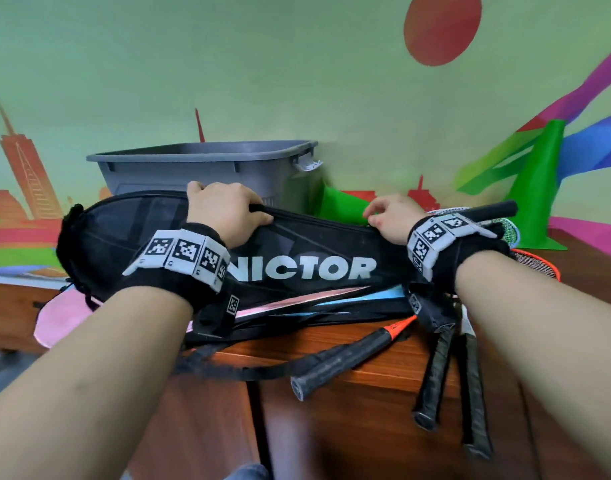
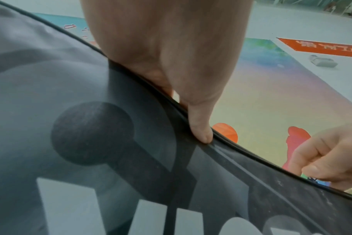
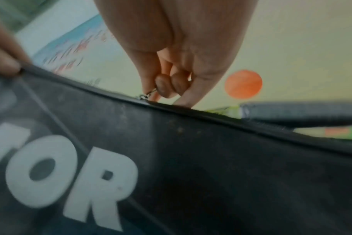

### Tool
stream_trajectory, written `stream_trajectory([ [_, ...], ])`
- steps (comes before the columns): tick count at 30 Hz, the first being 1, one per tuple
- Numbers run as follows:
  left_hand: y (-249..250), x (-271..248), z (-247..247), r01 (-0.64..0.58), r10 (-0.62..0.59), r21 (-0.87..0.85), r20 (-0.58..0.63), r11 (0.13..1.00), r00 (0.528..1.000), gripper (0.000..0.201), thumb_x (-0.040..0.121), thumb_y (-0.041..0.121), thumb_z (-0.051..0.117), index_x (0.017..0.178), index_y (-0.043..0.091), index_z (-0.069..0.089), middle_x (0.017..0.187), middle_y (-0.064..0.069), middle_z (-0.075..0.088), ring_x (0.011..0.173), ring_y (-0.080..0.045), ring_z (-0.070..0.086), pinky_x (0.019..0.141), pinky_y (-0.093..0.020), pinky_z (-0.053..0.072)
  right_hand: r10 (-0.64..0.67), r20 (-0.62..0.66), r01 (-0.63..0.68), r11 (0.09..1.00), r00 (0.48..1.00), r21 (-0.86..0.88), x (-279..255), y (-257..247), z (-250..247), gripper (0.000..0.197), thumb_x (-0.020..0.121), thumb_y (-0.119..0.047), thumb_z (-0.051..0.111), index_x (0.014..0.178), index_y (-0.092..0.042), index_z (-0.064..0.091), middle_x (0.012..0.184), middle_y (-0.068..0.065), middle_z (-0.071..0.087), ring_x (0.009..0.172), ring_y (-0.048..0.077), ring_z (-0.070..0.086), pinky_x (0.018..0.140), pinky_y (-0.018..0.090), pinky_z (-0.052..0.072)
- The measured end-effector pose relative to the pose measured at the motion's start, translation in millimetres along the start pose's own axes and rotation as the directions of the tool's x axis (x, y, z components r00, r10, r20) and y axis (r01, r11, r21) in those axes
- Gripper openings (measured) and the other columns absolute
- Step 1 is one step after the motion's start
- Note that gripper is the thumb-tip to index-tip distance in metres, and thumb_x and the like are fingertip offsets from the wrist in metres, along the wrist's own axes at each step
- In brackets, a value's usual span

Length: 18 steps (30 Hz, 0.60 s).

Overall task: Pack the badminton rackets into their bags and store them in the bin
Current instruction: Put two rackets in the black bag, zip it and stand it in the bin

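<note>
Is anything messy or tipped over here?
Yes. One green plastic cone lies tipped on its side behind the black racket bag, while a second cone stands upright. Three black-handled rackets lie splayed on the wooden table.

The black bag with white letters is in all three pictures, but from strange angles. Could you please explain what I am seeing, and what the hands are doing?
There is no machine here: a person works with two bare hands, wearing black wristbands with printed square markers. The wide picture comes from a camera on the head; the other two come from cameras on the wrists, looking along the fingers. On the brown wooden table lies a black fabric racket bag with white letters. The left hand grips its upper edge, and the right hand pinches the small metal zip pull there. Beside the bag lie rackets with black wrapped handles; behind it stand a grey plastic bin and, further right, a green plastic cone.
</note>
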<state>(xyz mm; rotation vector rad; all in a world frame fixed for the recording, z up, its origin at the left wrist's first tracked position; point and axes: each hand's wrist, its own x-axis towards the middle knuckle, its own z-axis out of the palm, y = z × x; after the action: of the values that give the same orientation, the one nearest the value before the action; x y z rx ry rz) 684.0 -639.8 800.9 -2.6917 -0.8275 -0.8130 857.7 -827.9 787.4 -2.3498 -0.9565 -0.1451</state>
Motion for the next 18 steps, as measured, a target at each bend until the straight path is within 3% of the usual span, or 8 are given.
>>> stream_trajectory([
  [3, 3.9, 3.5, 5.4, 0.011, -0.011, 0.008, 0.021, 1.0, 1.0, 0.03, 0.087, 0.056, 0.051, 0.092, 0.033, 0.069, 0.093, 0.005, 0.069, 0.096, -0.023, 0.057, 0.093, -0.041, 0.025, -0.004, 0.008, 0.005, 0.998, 1.0, -0.066, 2.9, 13.2, 0.0, 0.02, 0.092, -0.021, 0.053, 0.101, -0.012, 0.069, 0.11, 0.01, 0.067, 0.103, 0.026, 0.059, 0.084, 0.026, 0.042],
  [5, 5.2, 7.3, 5.9, 0.034, -0.034, 0.005, 0.047, 0.999, 0.998, 0.03, 0.086, 0.057, 0.052, 0.093, 0.032, 0.069, 0.092, 0.005, 0.068, 0.096, -0.023, 0.057, 0.094, -0.041, 0.025, 0.023, -0.041, -0.028, 0.99, 0.999, -0.14, 5.7, 30.2, -0.7, 0.032, 0.092, -0.039, 0.052, 0.104, -0.014, 0.068, 0.116, 0.013, 0.062, 0.111, 0.03, 0.053, 0.092, 0.031, 0.041],
  [8, 4.9, 11.5, 6.6, 0.056, -0.057, 0.022, 0.065, 0.998, 0.996, 0.03, 0.085, 0.056, 0.054, 0.095, 0.031, 0.068, 0.091, 0.003, 0.067, 0.096, -0.024, 0.058, 0.095, -0.041, 0.025, 0.21, -0.288, -0.273, 0.94, 0.935, -0.202, 5.9, 71.7, -14.7, 0.049, 0.086, -0.055, 0.051, 0.12, -0.022, 0.061, 0.137, 0.018, 0.04, 0.131, 0.036, 0.03, 0.108, 0.047, 0.029],
  [10, 8.6, 12.7, 7.6, 0.053, -0.057, 0.047, 0.069, 0.997, 0.996, 0.032, 0.085, 0.056, 0.053, 0.097, 0.03, 0.067, 0.094, 0.002, 0.068, 0.097, -0.025, 0.058, 0.096, -0.042, 0.025, 0.373, -0.314, -0.436, 0.886, 0.873, -0.161, 4.7, 101.2, -27.3, 0.063, 0.084, -0.061, 0.05, 0.132, -0.019, 0.052, 0.147, 0.02, 0.026, 0.138, 0.04, 0.018, 0.112, 0.053, 0.021],
  [11, 12.2, 12.8, 8.8, 0.045, -0.049, 0.049, 0.068, 0.998, 0.997, 0.033, 0.084, 0.057, 0.053, 0.097, 0.029, 0.067, 0.094, 0.002, 0.068, 0.097, -0.025, 0.058, 0.097, -0.042, 0.025, 0.435, -0.294, -0.485, 0.866, 0.851, -0.122, 4.5, 112.7, -32.8, 0.07, 0.082, -0.065, 0.049, 0.135, -0.019, 0.048, 0.148, 0.02, 0.023, 0.138, 0.042, 0.018, 0.113, 0.053, 0.021],
  [14, 29.3, 10.6, 14.4, -0.011, 0.011, 0.009, 0.053, 1.0, 0.999, 0.036, 0.082, 0.062, 0.054, 0.091, 0.029, 0.066, 0.091, 0.003, 0.067, 0.095, -0.023, 0.059, 0.096, -0.041, 0.026, 0.484, -0.264, -0.502, 0.865, 0.835, -0.004, 10.9, 128.3, -37.2, 0.081, 0.074, -0.069, 0.054, 0.135, -0.016, 0.047, 0.144, 0.017, 0.026, 0.126, 0.043, 0.042, 0.108, 0.045, 0.034],
  [18, 60.7, 9.0, 31.0, -0.088, 0.089, -0.016, 0.041, 0.996, 0.995, 0.035, 0.087, 0.058, 0.049, 0.086, 0.028, 0.068, 0.088, 0.003, 0.069, 0.094, -0.023, 0.058, 0.09, -0.04, 0.027, 0.511, -0.306, -0.498, 0.858, 0.803, 0.126, 12.1, 131.3, -36.7, 0.067, 0.074, -0.057, 0.061, 0.123, -0.011, 0.055, 0.133, 0.017, 0.033, 0.109, 0.038, 0.054, 0.099, 0.038, 0.041],
])
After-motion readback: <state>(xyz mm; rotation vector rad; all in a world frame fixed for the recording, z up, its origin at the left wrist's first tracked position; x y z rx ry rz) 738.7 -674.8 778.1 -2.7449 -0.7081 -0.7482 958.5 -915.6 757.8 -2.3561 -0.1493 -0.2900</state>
